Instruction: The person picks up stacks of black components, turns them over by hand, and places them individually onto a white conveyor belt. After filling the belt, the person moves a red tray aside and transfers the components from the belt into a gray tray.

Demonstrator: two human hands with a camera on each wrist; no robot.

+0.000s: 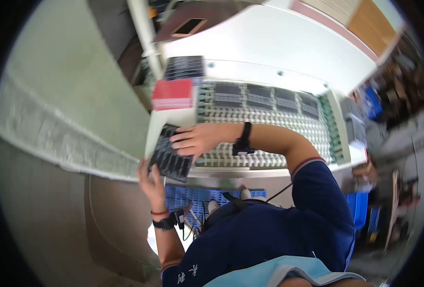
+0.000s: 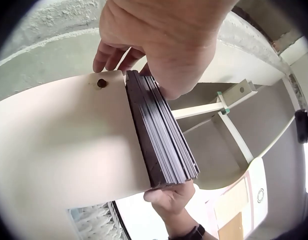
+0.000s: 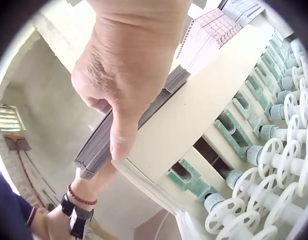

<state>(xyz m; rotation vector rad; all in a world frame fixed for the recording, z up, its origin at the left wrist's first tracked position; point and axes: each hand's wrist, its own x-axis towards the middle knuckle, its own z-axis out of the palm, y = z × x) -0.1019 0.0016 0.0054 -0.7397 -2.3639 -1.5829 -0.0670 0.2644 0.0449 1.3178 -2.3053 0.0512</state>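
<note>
A stack of thin dark boards (image 1: pixel 171 160) stands at the left end of a roller conveyor, over a pale ledge (image 1: pixel 169 117). My right hand (image 1: pixel 200 138) lays its fingers across the upper face, and in the right wrist view its thumb (image 3: pixel 125 132) reaches down over the layered edge. At the near left corner, my left hand (image 1: pixel 152 186) holds the stack between thumb and fingers. From the left wrist the board edges (image 2: pixel 161 132) show as slightly uneven layers, with the left hand (image 2: pixel 164 45) at one end and the right hand (image 2: pixel 171 197) at the other.
White wheeled rollers (image 1: pixel 264 122) fill the conveyor bed, and several dark panels (image 1: pixel 259 97) lie along its far side. A red stack (image 1: pixel 172 93) and another dark stack (image 1: pixel 184 68) sit behind the ledge. A concrete wall (image 1: pixel 64 95) stands at the left. A phone (image 1: pixel 189 27) lies farther back.
</note>
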